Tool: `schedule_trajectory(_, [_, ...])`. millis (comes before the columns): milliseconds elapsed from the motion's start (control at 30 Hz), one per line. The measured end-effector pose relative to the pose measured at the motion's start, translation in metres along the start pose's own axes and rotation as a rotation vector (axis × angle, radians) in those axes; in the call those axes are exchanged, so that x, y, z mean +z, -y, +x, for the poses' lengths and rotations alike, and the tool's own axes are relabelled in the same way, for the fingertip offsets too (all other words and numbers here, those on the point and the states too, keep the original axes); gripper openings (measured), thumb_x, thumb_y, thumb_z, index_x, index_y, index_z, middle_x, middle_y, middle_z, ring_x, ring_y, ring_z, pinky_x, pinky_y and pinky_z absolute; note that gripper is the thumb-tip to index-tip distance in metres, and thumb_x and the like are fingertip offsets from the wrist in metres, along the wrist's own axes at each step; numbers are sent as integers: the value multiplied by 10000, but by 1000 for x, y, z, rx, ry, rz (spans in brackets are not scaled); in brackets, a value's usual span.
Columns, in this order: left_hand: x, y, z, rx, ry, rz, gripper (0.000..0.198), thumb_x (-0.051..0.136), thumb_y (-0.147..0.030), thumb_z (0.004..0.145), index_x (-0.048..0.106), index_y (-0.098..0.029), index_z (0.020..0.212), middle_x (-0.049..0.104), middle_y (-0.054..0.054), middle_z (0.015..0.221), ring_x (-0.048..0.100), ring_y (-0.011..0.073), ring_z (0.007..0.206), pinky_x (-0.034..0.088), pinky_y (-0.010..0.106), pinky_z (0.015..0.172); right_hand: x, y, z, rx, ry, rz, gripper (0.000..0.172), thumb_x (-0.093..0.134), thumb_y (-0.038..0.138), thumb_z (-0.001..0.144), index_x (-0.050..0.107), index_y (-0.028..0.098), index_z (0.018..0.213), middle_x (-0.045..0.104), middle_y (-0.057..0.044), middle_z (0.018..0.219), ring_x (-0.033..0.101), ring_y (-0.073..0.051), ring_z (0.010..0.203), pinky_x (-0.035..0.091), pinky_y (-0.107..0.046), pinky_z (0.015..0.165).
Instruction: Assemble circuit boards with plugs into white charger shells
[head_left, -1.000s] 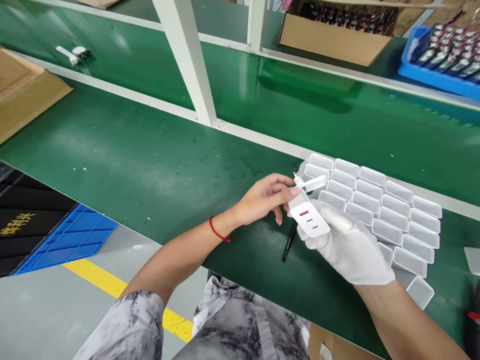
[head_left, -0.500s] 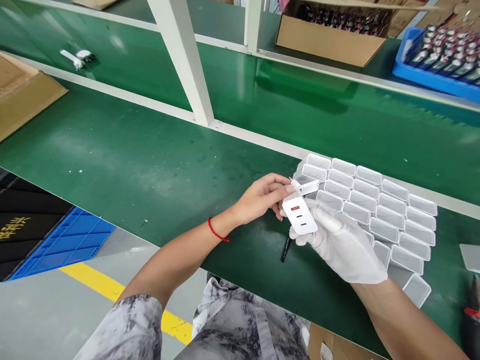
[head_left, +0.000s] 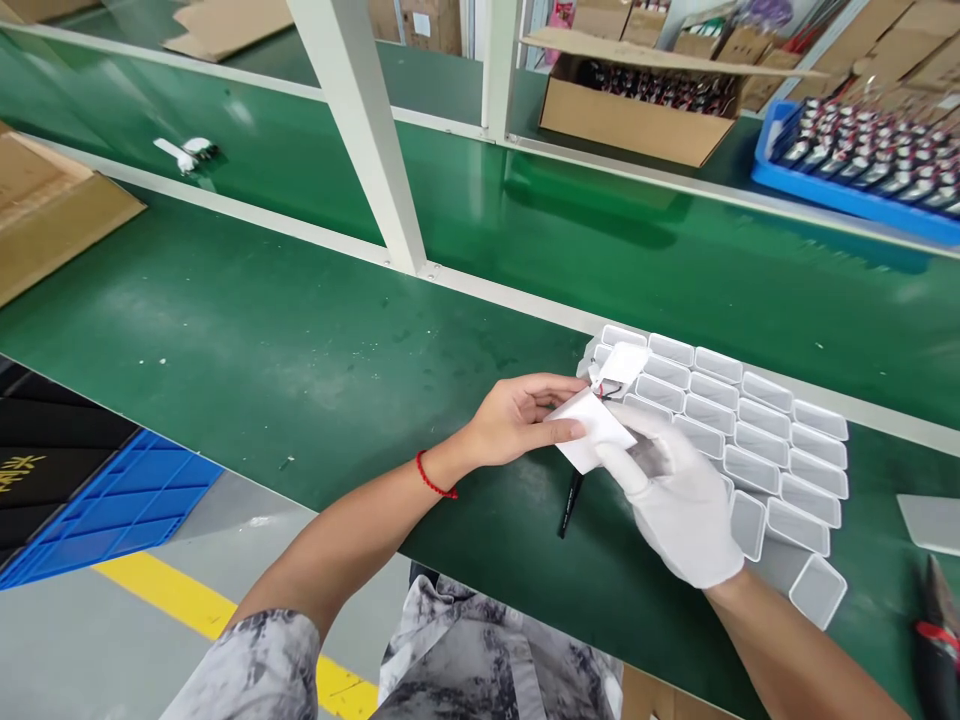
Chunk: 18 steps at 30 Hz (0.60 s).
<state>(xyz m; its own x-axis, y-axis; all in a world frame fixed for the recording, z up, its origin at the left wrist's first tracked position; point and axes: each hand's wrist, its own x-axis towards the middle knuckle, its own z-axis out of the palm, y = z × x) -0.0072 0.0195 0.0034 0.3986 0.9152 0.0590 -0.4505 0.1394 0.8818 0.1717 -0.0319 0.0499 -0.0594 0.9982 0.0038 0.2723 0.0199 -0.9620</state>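
green bench (head_left: 300,330) | left hand (head_left: 517,420), gloved right hand (head_left: 675,495) both gripping white casing (head_left: 591,425) | wires (head_left: 610,392), ends hidden, probably attached | risk: white cap (head_left: 625,362) swinging could strain them

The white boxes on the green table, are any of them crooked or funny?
Yes: the nearest white box, to the right of and lower in the picture than the gloved right hand, looks askew. It's turned at a different angle from the slanting rows, with a gap beside it. I can't see any plainly broken ones.
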Motion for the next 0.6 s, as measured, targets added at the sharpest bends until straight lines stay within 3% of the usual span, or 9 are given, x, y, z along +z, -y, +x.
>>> schedule_trajectory(167, [2,5,-3,-16,-12,-8,479,896,-314,653,751,-185,1090,744,90,1156,703,234,1034,585,379,918,-2,-2,-2,-7,-13,-27,236,717,404,860,711,305,1074,653,-41,1158,654,-211,935,574,-392,832])
schedule_trajectory(400, [-2,6,1,-51,-28,10,548,932,-334,584,752,-172,1075,758,97,1088,708,216,981,578,366,908,1,-6,-2,-18,2,-111,289,666,472,884,678,284,1103,653,-69,1151,634,-255,1006,534,-444,890])
schedule_trajectory(500, [-2,4,2,-35,10,7,564,914,-381,615,735,-173,1108,743,114,1105,694,205,966,578,339,857,-8,5,1,-58,-61,-153,296,687,445,853,648,266,1086,655,-88,1163,626,-281,1073,524,-459,910])
schedule_trajectory(600, [-3,5,1,-74,23,129,493,811,-464,742,723,-142,1105,740,130,1057,688,191,907,569,312,781,-31,28,14,-53,-151,-154,265,746,420,778,645,247,952,683,-103,1080,664,-280,956,553,-433,804])
